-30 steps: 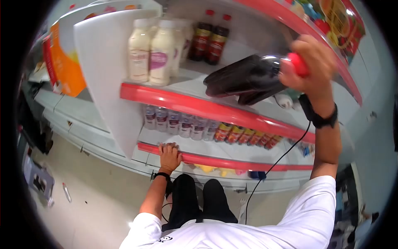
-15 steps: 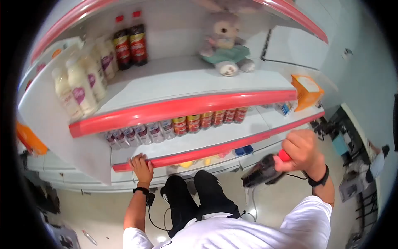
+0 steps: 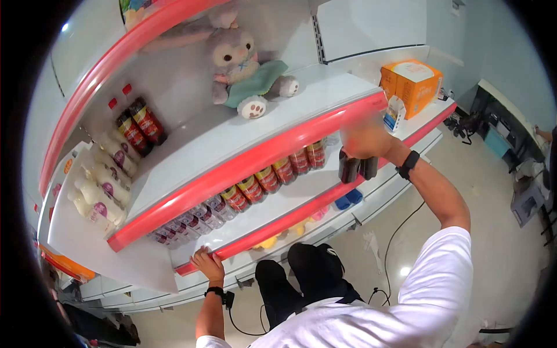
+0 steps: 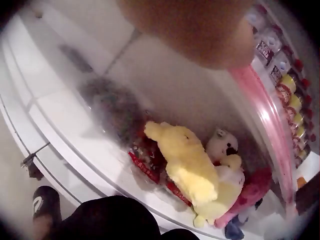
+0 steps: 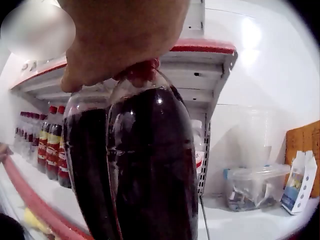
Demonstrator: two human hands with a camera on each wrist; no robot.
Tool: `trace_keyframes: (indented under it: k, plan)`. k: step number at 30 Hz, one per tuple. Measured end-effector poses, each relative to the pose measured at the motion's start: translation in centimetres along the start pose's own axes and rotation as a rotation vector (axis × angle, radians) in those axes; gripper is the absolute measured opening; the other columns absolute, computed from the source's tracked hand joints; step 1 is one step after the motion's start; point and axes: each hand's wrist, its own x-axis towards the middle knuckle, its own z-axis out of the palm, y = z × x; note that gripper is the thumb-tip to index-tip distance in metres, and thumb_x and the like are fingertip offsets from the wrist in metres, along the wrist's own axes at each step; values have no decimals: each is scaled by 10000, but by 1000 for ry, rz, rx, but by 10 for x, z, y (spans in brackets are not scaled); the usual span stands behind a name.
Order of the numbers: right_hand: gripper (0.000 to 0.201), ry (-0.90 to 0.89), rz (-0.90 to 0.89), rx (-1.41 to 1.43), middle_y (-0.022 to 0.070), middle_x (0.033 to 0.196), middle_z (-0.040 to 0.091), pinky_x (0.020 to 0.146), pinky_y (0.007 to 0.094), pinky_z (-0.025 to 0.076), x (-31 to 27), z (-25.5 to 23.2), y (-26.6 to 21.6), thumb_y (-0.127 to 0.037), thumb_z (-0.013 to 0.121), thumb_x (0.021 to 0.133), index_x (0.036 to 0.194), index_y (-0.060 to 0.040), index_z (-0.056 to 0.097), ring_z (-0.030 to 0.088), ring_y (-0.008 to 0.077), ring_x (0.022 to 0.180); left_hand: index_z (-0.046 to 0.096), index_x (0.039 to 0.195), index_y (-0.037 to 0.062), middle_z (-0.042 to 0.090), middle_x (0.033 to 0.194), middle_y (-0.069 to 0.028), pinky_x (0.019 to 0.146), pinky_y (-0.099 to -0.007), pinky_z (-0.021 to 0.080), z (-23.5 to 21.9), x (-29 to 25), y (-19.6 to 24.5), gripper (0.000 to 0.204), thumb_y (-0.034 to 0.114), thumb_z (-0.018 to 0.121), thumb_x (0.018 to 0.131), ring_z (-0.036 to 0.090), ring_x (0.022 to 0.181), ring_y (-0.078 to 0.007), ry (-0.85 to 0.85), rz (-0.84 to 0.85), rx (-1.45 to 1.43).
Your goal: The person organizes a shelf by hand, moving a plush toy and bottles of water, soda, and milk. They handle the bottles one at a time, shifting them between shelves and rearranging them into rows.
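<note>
R hand (image 3: 362, 142) fingers grip two dark bottles (image 3: 358, 167) by caps, long axis vertical, hanging just right of shelf's bottle row (image 3: 272, 177); L hand (image 3: 208, 264) fingers curl over lower shelf edge (image 3: 278, 223).

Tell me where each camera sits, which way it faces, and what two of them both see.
Head: worn on the head, looks down the red-edged shelves; shows both arms, legs, white shirt.
Left wrist: under the left hand, which grips the shelf edge; looks down at plush toys; a shoe shows.
Right wrist: under the right hand, faces the two dark bottles it grips by the caps.
Shared: head and right wrist both show those bottles.
</note>
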Motion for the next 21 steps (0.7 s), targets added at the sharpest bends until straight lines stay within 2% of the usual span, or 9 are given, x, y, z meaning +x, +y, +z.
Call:
trace_keyframes:
  k: [5,7,10,13,14,17,20,21]
  plan:
    - [420,92,41,14,133,960,659,762,429,559,-3,22,18,-395,729,777,986,-43,639,670,339,871,569,1143,5,566,1233,-182,1156,-636,166,3,0,0,369,235,554,855,475,1233,-364,24,27,8]
    - [424,79,94,35,147,988,670,787,445,559,-8,32,23,-393,721,786,1012,-41,649,666,356,889,567,1144,7,567,1231,-180,1154,-642,163,5,-1,-1,365,228,551,854,474,1236,-361,35,36,11]
    - [405,-135,312,76,150,1019,680,826,468,545,-25,53,44,-388,706,804,1036,-59,660,655,372,937,562,1145,11,569,1233,-178,1152,-646,164,6,-1,-2,360,229,545,859,475,1240,-358,18,36,22]
    - [367,-63,343,266,148,1029,685,877,469,529,-24,54,59,-386,684,826,1032,-82,666,647,376,973,559,1157,14,563,1243,-179,1153,-651,159,3,-2,-2,366,239,531,870,472,1245,-362,3,37,17]
    - [343,-80,363,226,135,1078,685,930,451,510,-27,66,65,-397,650,876,1075,-119,672,640,357,1041,558,1162,15,560,1245,-179,1154,-653,155,4,-2,-2,370,243,528,872,470,1246,-363,7,42,20]
    - [358,75,205,237,106,1171,677,983,427,493,-20,82,76,-430,609,923,1150,-160,666,633,308,1107,554,1170,16,556,1247,-179,1156,-657,146,5,-2,-2,379,254,520,877,467,1247,-365,14,48,23]
    - [407,-103,256,224,71,1283,649,1036,408,467,-29,108,97,-476,583,943,1228,-193,649,603,272,1181,559,1160,17,557,1236,-173,1158,-660,141,6,-2,-2,380,269,517,879,469,1240,-363,27,36,17]
    - [419,-95,347,201,67,1300,642,1048,407,459,-26,104,98,-483,583,940,1238,-196,646,597,271,1190,559,1164,18,561,1243,-175,1158,-651,147,6,-1,-1,380,284,499,899,467,1240,-364,23,35,20]
